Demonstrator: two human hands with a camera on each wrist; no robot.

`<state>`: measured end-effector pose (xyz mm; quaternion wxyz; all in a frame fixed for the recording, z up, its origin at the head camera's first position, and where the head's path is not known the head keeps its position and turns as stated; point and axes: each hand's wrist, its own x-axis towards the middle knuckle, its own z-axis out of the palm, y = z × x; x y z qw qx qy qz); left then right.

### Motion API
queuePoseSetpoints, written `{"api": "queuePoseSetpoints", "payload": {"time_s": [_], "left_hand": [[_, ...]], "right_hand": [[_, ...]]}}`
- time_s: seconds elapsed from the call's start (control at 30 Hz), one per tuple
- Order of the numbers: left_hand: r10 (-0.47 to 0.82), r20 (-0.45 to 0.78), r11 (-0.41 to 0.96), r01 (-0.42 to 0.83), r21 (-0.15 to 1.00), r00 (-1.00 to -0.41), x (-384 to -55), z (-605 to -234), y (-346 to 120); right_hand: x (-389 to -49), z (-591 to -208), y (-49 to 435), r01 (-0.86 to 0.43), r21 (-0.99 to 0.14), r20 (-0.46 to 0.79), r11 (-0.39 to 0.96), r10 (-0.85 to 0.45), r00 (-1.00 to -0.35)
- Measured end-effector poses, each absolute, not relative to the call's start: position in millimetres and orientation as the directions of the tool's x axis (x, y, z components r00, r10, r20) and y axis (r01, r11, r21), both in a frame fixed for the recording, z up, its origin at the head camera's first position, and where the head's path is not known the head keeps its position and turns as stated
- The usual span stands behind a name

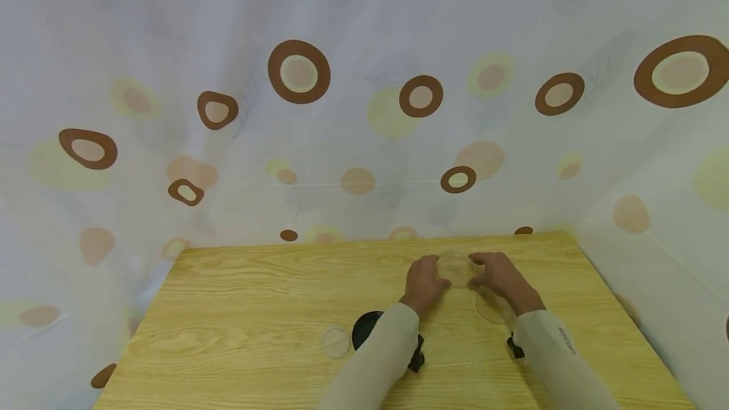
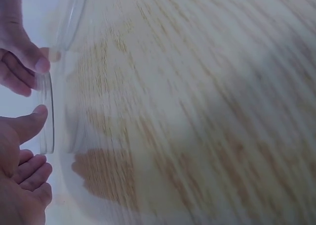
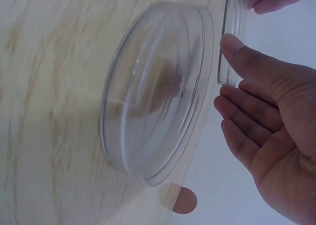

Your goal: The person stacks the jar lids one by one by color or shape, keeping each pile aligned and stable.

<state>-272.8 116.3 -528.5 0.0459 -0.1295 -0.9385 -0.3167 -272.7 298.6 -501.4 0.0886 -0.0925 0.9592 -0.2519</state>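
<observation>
My left hand [image 1: 424, 283] and right hand [image 1: 501, 276] hold a clear round petri dish [image 1: 455, 271] between them, near the far edge of the table. In the right wrist view the right thumb lies on one side of that dish [image 3: 228, 62], with fingertips at the other. The left wrist view shows the left hand [image 2: 22, 168] pinching the opposite end of its rim. The dish appears raised a little off the wood. A second clear petri dish [image 3: 153, 94] rests on the table beside the right hand, partly behind the right wrist in the head view.
Left of the left forearm lie a small clear round dish [image 1: 336, 341] and a black round dish [image 1: 363, 328], which the sleeve partly covers. Everything stands on a wooden table [image 1: 245, 309]. A patterned white curtain [image 1: 353, 144] encloses the table's back and sides.
</observation>
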Motion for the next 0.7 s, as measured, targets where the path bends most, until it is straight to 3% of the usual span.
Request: {"api": "queuePoseSetpoints", "payload": {"time_s": [0.43, 0.7], "left_hand": [[0.266, 0.102, 0.736, 0.27, 0.621, -0.959, -268, -521, 105], [0.304, 0.121, 0.713, 0.31, 0.628, -0.945, -273, -516, 95]], "right_hand": [[-263, -502, 295, -0.162, -0.458, -0.094, 0.874, -0.228, -0.969], [-259, -496, 290, -0.169, -0.458, -0.078, 0.873, -0.229, -0.97]]}}
